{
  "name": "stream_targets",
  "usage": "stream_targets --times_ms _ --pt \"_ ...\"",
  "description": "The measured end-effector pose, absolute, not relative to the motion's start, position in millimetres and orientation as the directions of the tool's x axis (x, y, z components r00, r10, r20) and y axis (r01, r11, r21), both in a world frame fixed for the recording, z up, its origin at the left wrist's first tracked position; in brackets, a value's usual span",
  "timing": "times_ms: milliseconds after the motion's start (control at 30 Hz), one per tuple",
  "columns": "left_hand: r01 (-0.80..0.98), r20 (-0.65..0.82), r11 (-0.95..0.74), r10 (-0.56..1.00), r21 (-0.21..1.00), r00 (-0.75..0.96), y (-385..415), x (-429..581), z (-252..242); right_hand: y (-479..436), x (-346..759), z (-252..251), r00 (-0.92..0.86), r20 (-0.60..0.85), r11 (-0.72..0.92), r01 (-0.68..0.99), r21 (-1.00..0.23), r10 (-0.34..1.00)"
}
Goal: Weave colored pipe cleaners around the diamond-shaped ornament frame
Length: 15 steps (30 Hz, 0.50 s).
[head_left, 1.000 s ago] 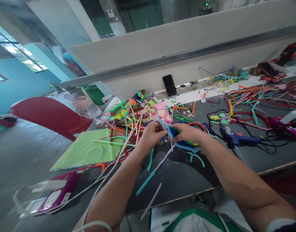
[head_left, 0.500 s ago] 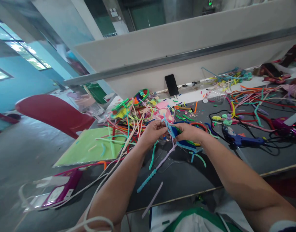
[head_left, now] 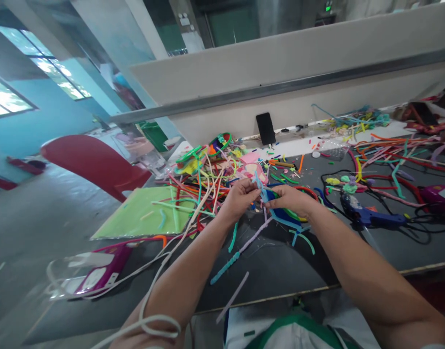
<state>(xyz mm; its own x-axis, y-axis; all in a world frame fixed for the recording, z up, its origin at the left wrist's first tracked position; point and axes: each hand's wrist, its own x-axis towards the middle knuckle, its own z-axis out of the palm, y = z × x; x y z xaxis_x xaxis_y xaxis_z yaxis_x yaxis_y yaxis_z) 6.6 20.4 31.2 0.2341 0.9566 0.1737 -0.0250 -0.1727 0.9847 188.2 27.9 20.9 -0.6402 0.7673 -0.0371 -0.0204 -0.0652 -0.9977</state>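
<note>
My left hand [head_left: 240,198] pinches a light blue pipe cleaner [head_left: 259,182], whose tip sticks up past the fingers. Close beside it, my right hand [head_left: 291,200] is closed on a craft piece [head_left: 283,216] of dark blue with light blue pipe-cleaner edging. Part of that piece is hidden behind the right fingers. Below the hands, a lilac pipe cleaner [head_left: 257,235] runs down to a twisted turquoise end on the dark table [head_left: 266,276]. A short teal pipe cleaner [head_left: 233,237] lies beside it.
A heap of coloured pipe cleaners [head_left: 208,182] lies left of the hands, near a green sheet [head_left: 135,213]. Rightward is a blue glue gun [head_left: 378,218] with black cords. A phone [head_left: 265,129] leans on the divider. A white cable [head_left: 164,266] crosses my left forearm.
The whole scene has shifted slightly rightward in view, as the camera turned a little left. Both hands keep nearly the same hold on the blue pieces.
</note>
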Motion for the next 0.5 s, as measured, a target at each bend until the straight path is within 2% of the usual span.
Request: stream_targets --times_ms 267,500 --pt "-0.01 0.14 -0.149 0.904 0.989 0.403 19.8 -2.6 34.8 29.6 188.9 20.2 -0.653 -0.055 -0.071 0.001 -0.997 0.756" --pt "-0.023 0.151 -0.154 0.917 0.988 0.368 18.9 3.7 33.4 29.0 188.9 21.8 -0.654 -0.047 -0.024 0.044 -0.999 0.755"
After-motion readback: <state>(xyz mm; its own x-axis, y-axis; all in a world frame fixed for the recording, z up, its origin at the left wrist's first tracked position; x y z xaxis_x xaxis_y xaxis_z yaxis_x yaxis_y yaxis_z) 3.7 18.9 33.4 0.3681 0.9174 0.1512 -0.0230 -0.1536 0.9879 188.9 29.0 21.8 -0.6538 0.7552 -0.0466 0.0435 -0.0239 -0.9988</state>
